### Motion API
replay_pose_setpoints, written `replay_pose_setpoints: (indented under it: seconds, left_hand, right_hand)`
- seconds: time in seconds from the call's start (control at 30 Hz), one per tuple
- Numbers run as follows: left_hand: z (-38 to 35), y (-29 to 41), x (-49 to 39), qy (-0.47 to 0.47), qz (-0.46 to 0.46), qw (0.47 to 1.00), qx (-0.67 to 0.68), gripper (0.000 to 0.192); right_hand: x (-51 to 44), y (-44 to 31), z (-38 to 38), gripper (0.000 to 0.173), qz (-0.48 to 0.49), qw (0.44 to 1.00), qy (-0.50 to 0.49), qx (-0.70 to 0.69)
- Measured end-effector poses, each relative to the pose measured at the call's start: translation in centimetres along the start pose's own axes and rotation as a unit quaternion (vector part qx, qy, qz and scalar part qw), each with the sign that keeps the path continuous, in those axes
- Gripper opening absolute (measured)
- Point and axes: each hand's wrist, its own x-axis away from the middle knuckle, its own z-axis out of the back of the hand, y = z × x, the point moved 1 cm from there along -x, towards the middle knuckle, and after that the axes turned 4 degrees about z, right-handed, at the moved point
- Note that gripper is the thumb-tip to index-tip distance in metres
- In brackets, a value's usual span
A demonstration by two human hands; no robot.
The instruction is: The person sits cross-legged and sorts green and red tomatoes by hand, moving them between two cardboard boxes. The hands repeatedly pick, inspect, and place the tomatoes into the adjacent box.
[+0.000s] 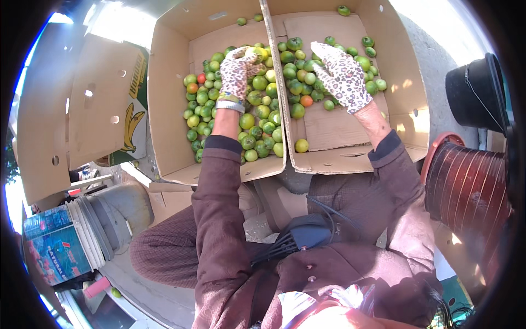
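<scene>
Two open cardboard boxes stand side by side before me. Many mostly green tomatoes (248, 142) lie in the left box (170, 98), with a few red or orange ones among them. My left hand (238, 76), in a leopard-print glove with a watch at the wrist, holds a yellowish-green tomato (258, 53) over that pile. In the right box (404, 82), fewer tomatoes (295, 87) lie mostly towards the dividing walls. My right hand (341, 76), gloved alike, is over them with its fingers stretched and thumb apart; nothing shows in its grasp.
Flattened cardboard and a banana carton (135, 119) stand at the left, above a plastic bucket (61, 242) and a grey container (123, 214). On the right are a black bucket (472, 92) and a reddish-brown ribbed container (468, 197). A pink cylinder (97, 287) lies lower left.
</scene>
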Motion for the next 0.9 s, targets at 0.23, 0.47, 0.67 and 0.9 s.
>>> replay_pose_setpoints:
  seconds: [0.23, 0.47, 0.67, 0.9]
  left_hand:
    - [-7.7, 7.9, 7.2, -0.168, -0.155, 0.957, -0.181, 0.041]
    - [-6.3, 7.9, 7.0, -0.142, -0.162, 0.957, -0.196, 0.058]
    - [7.7, 5.8, 5.4, 0.167, -0.117, 0.914, -0.350, 0.046]
    - [14.4, -0.3, 3.7, 0.163, 0.056, 0.738, -0.652, 0.035]
  right_hand:
    - [-0.5, -3.3, 2.1, 0.061, 0.048, 0.992, 0.062, -0.102]
    - [-0.6, -1.5, 1.7, 0.047, -0.019, 0.999, 0.037, 0.017]
    - [0.5, 2.7, 2.3, 0.044, -0.189, 0.941, -0.218, 0.179]
    - [1.3, 5.5, 2.4, 0.053, -0.151, 0.965, -0.095, 0.191]
